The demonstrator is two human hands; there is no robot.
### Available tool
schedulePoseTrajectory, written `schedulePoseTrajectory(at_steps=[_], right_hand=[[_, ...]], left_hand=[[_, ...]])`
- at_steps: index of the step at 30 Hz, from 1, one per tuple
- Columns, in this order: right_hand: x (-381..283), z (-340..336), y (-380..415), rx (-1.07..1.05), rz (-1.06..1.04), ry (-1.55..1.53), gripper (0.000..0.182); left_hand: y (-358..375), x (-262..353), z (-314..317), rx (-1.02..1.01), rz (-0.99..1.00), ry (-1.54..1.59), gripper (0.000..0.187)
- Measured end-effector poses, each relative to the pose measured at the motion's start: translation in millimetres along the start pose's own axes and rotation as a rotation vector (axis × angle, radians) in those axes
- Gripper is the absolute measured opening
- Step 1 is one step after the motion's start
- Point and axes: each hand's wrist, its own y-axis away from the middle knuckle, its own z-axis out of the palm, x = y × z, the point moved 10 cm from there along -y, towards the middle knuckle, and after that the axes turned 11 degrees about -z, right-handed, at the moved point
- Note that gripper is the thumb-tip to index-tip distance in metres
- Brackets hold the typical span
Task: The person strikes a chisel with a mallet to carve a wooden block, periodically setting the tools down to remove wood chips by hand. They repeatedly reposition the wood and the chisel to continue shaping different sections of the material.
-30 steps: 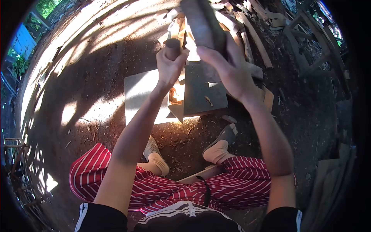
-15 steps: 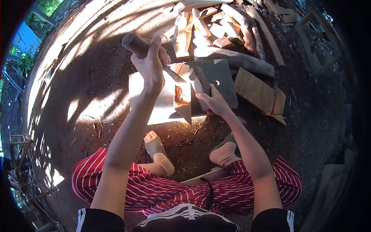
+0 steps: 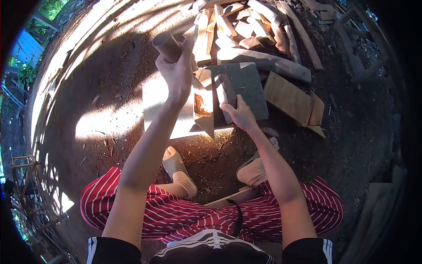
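My left hand (image 3: 176, 72) is raised over the left side of a low flat work surface (image 3: 252, 90). It is closed around a thick, round wooden handle (image 3: 168, 46), whose butt faces me. Whatever the handle carries is mostly hidden behind the fist. My right hand (image 3: 241, 113) grips the near end of a dark brown wooden block (image 3: 226, 92), which stands tilted on the surface. Between the hands lies a chopped piece of wood (image 3: 202, 105) with a rough orange hollow and a pointed near end.
A heap of split wood (image 3: 255, 28) lies beyond the surface, with a long log (image 3: 272, 68) in front of it. To the right are flat boards (image 3: 292, 99). My feet (image 3: 178, 167) are close to the near edge, among wood chips on the earth.
My left hand has moved slightly right with the handle, and the blade seen below it before is now hidden. My right hand still holds the block. The view has shifted slightly.
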Motion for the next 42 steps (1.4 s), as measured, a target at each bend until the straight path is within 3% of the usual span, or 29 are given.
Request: schedulePoseTrajectory(at_steps=[10,17,29,32,36,39,41,42], right_hand=[[-4.4,-2.9,0.8,0.037,-0.034,0.042,0.064],[-7.7,-3.7,3.0,0.055,-0.055,0.038,0.063],[-3.6,-2.9,1.3,0.052,-0.054,0.047,0.066],[-0.7,-7.9,-0.2,0.123,-0.107,0.018,0.065],[-21.5,-25.4,13.7,0.173,-0.081,-0.257,0.059],[-73.3,-64.1,25.2,0.256,-0.204,-0.217,0.054],[-136.3,-100.3,32.6,0.445,-0.578,-0.310,0.047],[-178.6,-111.7,42.6,0.393,-0.693,-0.342,0.045]], left_hand=[[-1.9,2.8,1.7,-0.001,0.097,-0.060,0.027],[-2.1,0.4,-0.4,0.041,0.021,0.002,0.027],[-6.4,-6.5,-1.8,0.053,0.140,-0.127,0.025],[-7.6,-4.4,-2.2,0.101,0.153,-0.208,0.023],[-6.4,-15.9,-5.4,0.112,0.035,-0.176,0.024],[-7.2,-15.1,-5.9,0.154,0.053,-0.169,0.022],[-4.7,-7.3,-0.7,0.147,0.118,-0.197,0.021],[-2.8,-3.7,1.3,0.150,0.119,-0.196,0.021]])
